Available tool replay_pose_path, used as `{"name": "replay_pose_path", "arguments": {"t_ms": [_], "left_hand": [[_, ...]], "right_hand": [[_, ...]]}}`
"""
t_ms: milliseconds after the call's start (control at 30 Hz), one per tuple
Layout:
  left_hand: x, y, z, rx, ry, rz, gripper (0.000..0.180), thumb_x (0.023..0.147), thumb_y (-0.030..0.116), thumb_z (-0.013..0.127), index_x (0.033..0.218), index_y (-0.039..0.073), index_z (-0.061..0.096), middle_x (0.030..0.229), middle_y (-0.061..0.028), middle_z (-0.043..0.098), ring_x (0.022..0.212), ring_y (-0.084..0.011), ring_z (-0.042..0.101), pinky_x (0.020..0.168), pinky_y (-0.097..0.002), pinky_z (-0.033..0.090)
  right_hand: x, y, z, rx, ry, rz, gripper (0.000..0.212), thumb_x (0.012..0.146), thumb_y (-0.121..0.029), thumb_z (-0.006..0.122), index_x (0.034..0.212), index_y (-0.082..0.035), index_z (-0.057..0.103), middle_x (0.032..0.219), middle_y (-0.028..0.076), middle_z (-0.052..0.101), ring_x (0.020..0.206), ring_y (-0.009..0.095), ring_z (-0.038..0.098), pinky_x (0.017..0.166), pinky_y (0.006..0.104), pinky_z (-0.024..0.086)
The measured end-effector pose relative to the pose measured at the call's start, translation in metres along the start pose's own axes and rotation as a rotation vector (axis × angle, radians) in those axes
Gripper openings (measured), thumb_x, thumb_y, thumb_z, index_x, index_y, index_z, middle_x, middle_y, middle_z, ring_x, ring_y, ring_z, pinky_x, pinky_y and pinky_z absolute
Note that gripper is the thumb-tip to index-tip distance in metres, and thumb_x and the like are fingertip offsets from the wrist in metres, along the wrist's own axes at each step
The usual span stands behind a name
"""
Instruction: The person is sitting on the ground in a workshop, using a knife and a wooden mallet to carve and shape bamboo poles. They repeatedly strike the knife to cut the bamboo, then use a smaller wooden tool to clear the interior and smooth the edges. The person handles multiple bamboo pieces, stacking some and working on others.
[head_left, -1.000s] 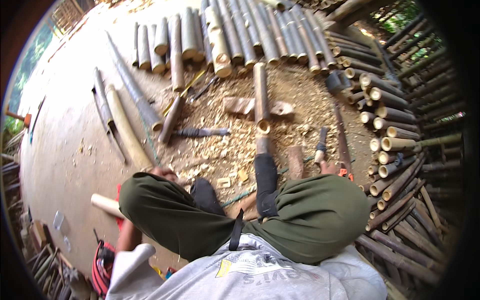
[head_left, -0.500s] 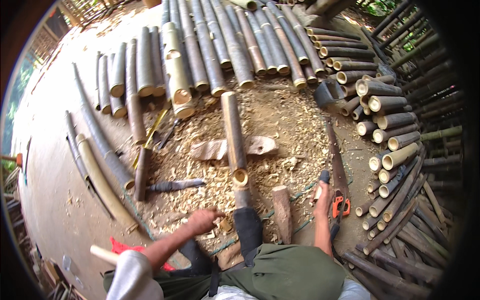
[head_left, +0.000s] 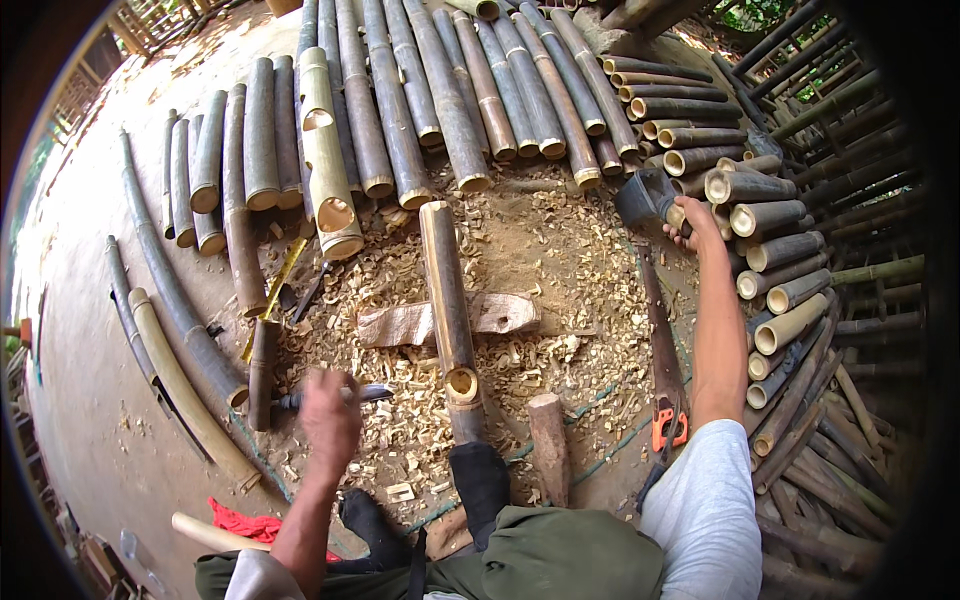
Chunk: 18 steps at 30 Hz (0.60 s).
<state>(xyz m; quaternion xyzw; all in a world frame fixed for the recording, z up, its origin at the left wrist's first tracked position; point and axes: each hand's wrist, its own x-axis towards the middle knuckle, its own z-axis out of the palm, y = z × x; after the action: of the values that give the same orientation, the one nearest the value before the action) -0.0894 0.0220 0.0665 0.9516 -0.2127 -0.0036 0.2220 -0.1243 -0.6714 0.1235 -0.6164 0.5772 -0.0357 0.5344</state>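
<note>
Head view: the right hand (head_left: 690,224) was seen at the upper right of the frame, wrapped around a small tool (head_left: 677,216) mostly hidden by the fingers, beside a dark box (head_left: 632,203); whether the box was touched or entered by the tool could not be told. The left hand (head_left: 330,415) was blurred at the lower left, over a knife (head_left: 376,393); whether the knife was gripped could not be told. At centre, the holed tube (head_left: 447,300) was laid across a block (head_left: 395,326), its near end close against a socked foot (head_left: 480,485), with chips (head_left: 570,350) strewn around. The step in hand was judged to be a tending of tools, the tube being touched by neither hand; for the next move, a sure grip and a steadied tube would be called for
</note>
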Motion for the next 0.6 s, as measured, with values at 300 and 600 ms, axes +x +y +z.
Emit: {"name": "replay_pose_path", "arguments": {"t_ms": [300,600], "left_hand": [[0.019,0.034,-0.104,-0.751,0.196,-0.244,0.015,0.104,0.006,0.063,0.116,0.002,0.072,0.083,-0.0011,0.066,0.07,-0.0085,0.062,0.06,-0.0259,0.052],[-0.055,0.205,-0.056,-0.937,-0.339,0.428,0.032,0.094,0.006,0.069,0.125,0.004,0.066,0.098,-0.0118,0.068,0.09,-0.0293,0.07,0.08,-0.0408,0.058]], "right_hand": [[-0.207,0.068,0.022,0.88,-0.175,-0.302,0.055,0.108,-0.055,0.05,0.118,-0.003,0.064,0.09,0.014,0.072,0.065,0.025,0.069,0.058,0.0392,0.059],[-0.312,0.17,0.108,0.555,-0.473,-0.135,0.04,0.104,-0.025,0.057,0.133,0.003,0.062,0.09,0.015,0.072,0.073,0.024,0.072,0.066,0.0398,0.063]]}}
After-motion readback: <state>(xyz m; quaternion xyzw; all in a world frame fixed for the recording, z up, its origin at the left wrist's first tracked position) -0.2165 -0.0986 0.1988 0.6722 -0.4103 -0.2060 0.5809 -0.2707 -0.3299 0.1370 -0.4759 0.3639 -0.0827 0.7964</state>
